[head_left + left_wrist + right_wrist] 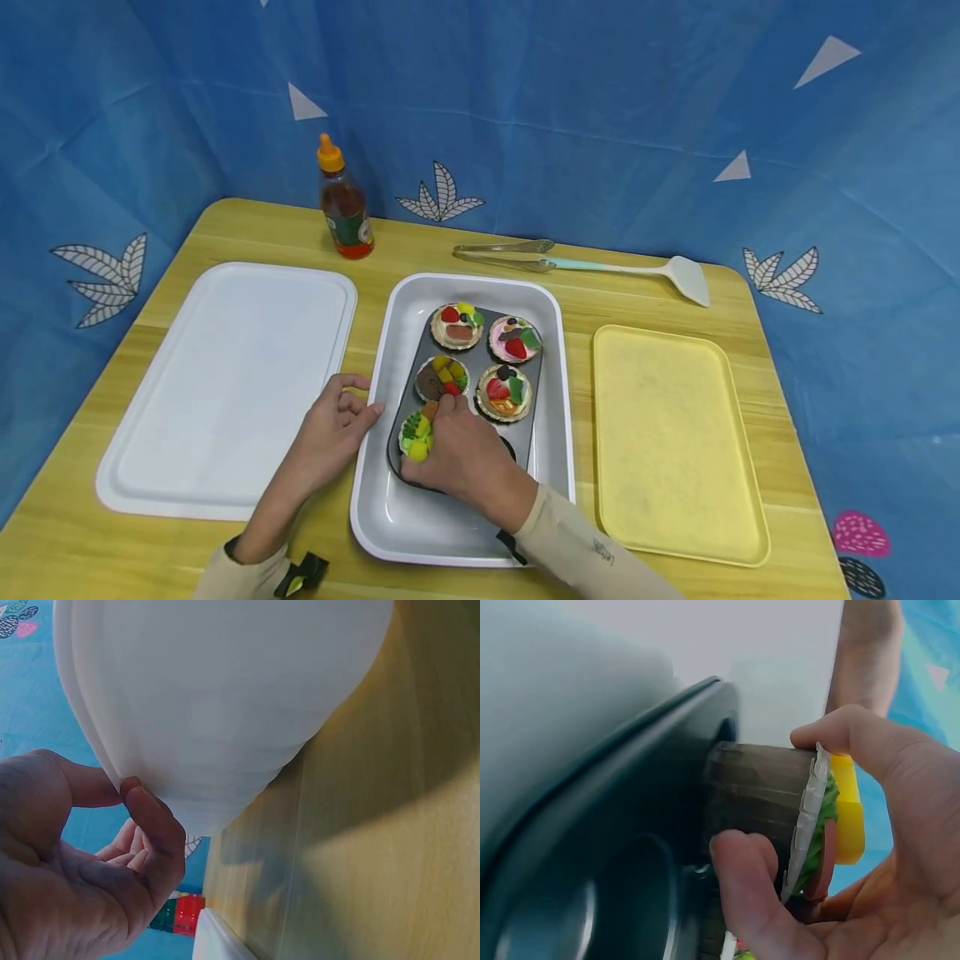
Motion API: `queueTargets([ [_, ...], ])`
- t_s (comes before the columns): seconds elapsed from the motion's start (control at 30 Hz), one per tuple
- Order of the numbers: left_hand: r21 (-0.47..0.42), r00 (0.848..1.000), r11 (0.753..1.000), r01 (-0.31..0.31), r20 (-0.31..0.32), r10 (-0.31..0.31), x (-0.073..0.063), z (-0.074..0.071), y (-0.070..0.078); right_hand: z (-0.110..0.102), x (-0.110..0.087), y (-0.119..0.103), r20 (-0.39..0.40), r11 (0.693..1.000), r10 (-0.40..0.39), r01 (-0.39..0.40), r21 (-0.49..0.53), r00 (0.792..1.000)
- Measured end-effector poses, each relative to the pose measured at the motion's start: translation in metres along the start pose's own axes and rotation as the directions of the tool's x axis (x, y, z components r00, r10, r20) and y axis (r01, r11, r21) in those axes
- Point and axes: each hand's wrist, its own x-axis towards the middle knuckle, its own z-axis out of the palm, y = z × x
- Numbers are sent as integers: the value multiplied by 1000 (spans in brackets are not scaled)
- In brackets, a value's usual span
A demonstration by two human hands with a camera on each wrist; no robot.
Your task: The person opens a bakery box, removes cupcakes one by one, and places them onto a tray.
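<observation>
My left hand (330, 433) pinches the left rim of a deep white baking pan (558, 400) between thumb and finger; the left wrist view shows the pan's outer wall (225, 697) close up. Inside the pan lies a dark muffin tin (478, 360). My right hand (465, 454) grips a toy cupcake (761, 791) by its sides at the tin's near left cup. Yellow and green pieces top this cupcake, and its base is at the cup's opening. Several other topped cupcakes (503, 393) sit in the tin. An empty cup (622, 900) shows beside the held one.
A flat white tray (225, 383) lies left of the pan, a yellow tray (675, 442) right of it. Behind stand a sauce bottle (347, 208) with an orange cap, metal tongs (498, 260) and a white spatula (684, 277).
</observation>
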Motion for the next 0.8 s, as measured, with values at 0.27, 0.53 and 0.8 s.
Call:
queueTargets([
  [0.27,-15,1000,1000,-2,2,2,-1,0,1,-17,-7,-4,-33,1000,-26,26,10,999],
  [0.53,-14,1000,1000,16,-5,-16,-1,1,2,-40,-13,-5,-36,999,8,-7,53,999],
  [0.8,-14,1000,1000,7,-14,-7,-2,1,1,-64,-17,4,-45,993,64,-60,101,997],
])
